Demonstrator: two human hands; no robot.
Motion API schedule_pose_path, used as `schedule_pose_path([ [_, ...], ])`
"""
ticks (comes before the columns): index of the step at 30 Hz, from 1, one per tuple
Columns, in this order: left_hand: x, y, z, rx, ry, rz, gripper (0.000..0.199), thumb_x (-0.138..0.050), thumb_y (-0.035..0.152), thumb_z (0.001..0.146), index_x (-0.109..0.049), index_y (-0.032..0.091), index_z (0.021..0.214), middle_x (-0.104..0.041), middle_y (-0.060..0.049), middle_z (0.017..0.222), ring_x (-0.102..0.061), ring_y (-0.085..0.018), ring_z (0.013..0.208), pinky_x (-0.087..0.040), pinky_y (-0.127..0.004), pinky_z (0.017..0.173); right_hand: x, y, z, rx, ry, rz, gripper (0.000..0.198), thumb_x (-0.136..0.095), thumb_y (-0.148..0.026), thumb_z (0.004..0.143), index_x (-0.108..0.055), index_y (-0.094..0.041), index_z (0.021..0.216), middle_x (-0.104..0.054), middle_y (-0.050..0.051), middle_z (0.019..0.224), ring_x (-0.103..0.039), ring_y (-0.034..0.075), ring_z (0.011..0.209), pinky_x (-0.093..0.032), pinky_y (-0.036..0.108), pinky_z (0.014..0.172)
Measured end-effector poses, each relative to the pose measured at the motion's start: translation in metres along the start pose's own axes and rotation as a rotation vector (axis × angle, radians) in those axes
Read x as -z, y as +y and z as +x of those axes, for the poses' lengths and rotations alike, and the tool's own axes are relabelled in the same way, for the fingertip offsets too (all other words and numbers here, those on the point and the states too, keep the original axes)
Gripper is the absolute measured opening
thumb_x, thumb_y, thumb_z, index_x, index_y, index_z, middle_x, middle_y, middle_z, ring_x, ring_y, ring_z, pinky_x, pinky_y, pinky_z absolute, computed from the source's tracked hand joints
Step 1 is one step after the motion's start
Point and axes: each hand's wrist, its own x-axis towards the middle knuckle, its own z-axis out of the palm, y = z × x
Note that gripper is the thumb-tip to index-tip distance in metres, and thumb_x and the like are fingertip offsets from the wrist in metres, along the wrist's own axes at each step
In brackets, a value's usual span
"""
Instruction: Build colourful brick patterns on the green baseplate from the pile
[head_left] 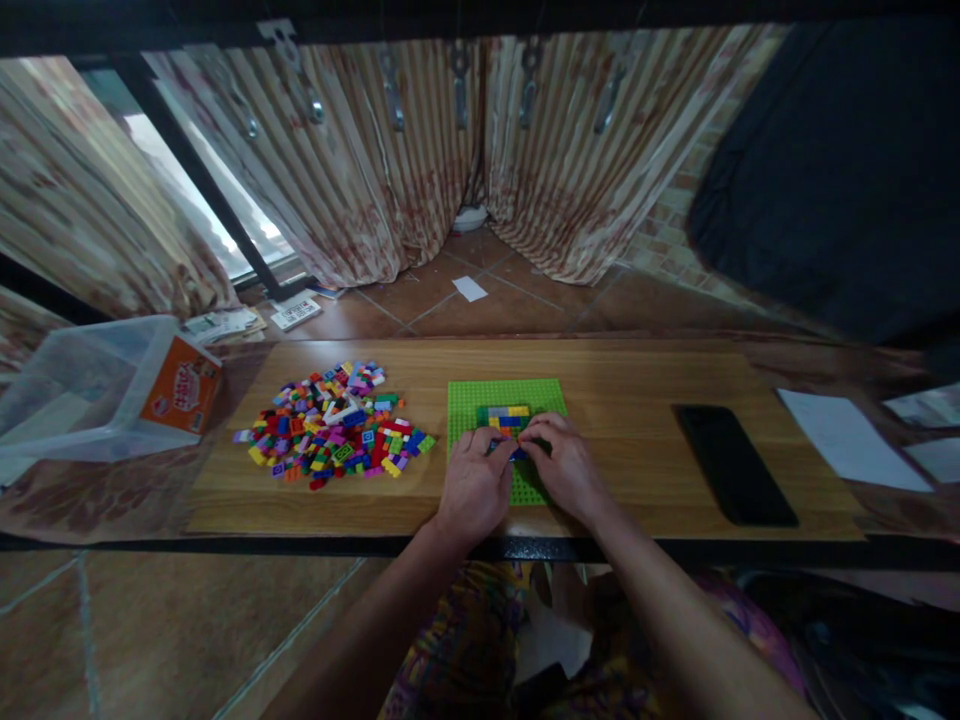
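Observation:
A green studded baseplate (465, 397) lies on the wooden board, with a small build of coloured toy bricks (508, 413) on it in yellow, grey, blue and green. Over the near side of this build, my left hand (478, 480) is closed, thumb and forefinger pinched at a small blue toy brick (517, 454). From the other side my right hand (564, 462) pinches at the same spot, its fingertips almost meeting those of the left. The fingers partly cover the brick, and both hands hide much of the baseplate's near half.
To the left spreads a pile of mixed loose bricks (337, 425). Beyond it stands a clear plastic box (112, 385) with an orange label. A black phone-like slab (735, 465) and white paper (847, 437) lie at the right. The table's dark front edge (525, 548) runs beneath my forearms.

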Motion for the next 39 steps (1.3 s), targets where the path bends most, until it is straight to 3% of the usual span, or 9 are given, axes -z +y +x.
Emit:
schedule_pose_path([
  [10, -0.009, 0.004, 0.011, 0.065, 0.047, -0.015, 0.012, -0.06, 0.025, 0.082, -0.063, 0.022, 0.094, -0.058, -0.006, 0.109, -0.05, -0.023, 0.098, -0.039, -0.042, 0.087, 0.003, 0.011, 0.005, -0.109, 0.029, 0.182, 0.01, -0.057, -0.024, 0.081, -0.067, -0.022, 0.078, -0.062, 0.004, 0.088, -0.06, 0.018, 0.086, -0.046, 0.036, 0.084],
  [15, -0.011, 0.004, 0.012, 0.059, 0.037, -0.011, 0.019, -0.067, 0.03, 0.078, -0.062, 0.025, 0.096, -0.056, -0.005, 0.111, -0.048, -0.025, 0.102, -0.036, -0.045, 0.09, 0.005, 0.018, 0.007, -0.135, 0.04, 0.207, 0.01, -0.059, -0.026, 0.08, -0.067, -0.021, 0.078, -0.062, 0.004, 0.087, -0.06, 0.018, 0.086, -0.046, 0.036, 0.084],
  [28, -0.014, 0.006, 0.016, 0.061, 0.024, 0.015, 0.013, -0.062, 0.026, 0.081, -0.06, 0.022, 0.093, -0.055, -0.006, 0.11, -0.048, -0.025, 0.101, -0.031, -0.049, 0.096, 0.005, 0.012, 0.007, -0.127, 0.038, 0.186, 0.01, -0.058, -0.026, 0.081, -0.067, -0.022, 0.079, -0.062, 0.003, 0.089, -0.06, 0.017, 0.088, -0.046, 0.035, 0.086],
  [36, -0.013, 0.005, 0.01, 0.029, 0.111, -0.103, 0.012, -0.065, 0.029, 0.081, -0.06, 0.022, 0.09, -0.061, -0.004, 0.105, -0.052, -0.023, 0.103, -0.031, -0.049, 0.101, 0.009, 0.014, 0.004, -0.117, -0.002, 0.226, 0.01, -0.059, -0.028, 0.081, -0.068, -0.022, 0.079, -0.062, 0.003, 0.09, -0.06, 0.018, 0.091, -0.045, 0.036, 0.089],
  [39, -0.004, 0.003, -0.005, 0.017, 0.169, -0.234, 0.012, -0.06, 0.03, 0.085, -0.058, 0.021, 0.092, -0.061, -0.006, 0.104, -0.055, -0.021, 0.102, -0.038, -0.043, 0.098, 0.007, 0.014, 0.002, -0.122, 0.001, 0.253, 0.01, -0.061, -0.029, 0.081, -0.069, -0.023, 0.08, -0.061, 0.003, 0.093, -0.06, 0.018, 0.092, -0.045, 0.036, 0.089],
])
